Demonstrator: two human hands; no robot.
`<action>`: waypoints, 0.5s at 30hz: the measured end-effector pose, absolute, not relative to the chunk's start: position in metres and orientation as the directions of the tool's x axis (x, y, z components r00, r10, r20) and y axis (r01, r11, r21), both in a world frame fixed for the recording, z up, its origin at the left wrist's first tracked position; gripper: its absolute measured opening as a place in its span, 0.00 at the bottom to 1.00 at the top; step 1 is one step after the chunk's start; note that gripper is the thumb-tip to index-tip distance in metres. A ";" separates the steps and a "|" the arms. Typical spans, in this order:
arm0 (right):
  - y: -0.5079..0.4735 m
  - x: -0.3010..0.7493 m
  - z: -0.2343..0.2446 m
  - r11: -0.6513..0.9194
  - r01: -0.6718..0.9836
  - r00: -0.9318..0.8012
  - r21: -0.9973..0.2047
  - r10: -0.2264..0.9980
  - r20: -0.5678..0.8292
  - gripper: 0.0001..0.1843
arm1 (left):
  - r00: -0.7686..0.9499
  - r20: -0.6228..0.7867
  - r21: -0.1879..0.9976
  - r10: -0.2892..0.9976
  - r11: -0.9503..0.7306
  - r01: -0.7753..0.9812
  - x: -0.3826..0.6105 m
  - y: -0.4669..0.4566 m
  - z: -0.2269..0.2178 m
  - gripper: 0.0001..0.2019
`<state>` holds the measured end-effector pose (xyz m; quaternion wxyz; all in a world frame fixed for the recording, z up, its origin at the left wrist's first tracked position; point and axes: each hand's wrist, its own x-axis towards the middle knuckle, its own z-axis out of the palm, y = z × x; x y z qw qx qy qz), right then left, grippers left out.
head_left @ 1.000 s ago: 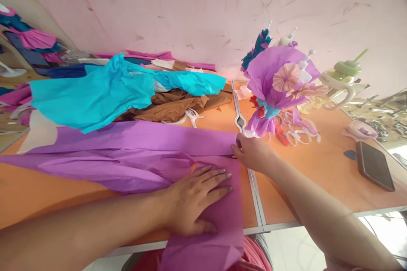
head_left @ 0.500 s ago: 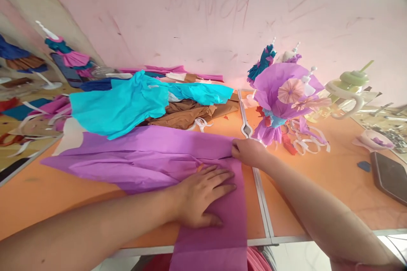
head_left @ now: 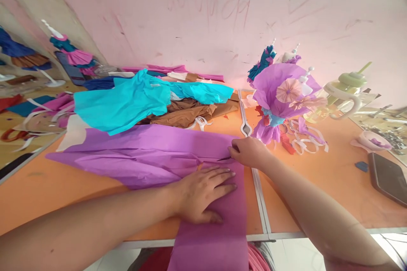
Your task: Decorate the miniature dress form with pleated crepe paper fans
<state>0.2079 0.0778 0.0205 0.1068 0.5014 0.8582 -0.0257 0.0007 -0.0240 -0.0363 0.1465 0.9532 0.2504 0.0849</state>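
Head: cyan sheet (head_left: 124, 103) beyond purple sheet (head_left: 190, 143)

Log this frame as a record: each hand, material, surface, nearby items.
left hand: palm down, fingers spread on the purple material
right hand: closed around a dark pointed tool, mostly hidden in the grip
material: thin, creased at left, hanging over the front edge; paper or cloth unclear
surface: orange table
behind material: turquoise piece, brown piece
far right: dark phone
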 end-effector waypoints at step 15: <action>0.069 0.185 0.018 0.539 0.841 -0.513 0.054 0.825 -0.239 0.21 | 0.837 0.122 0.345 0.534 -0.813 0.468 0.006 -0.027 -0.037 0.37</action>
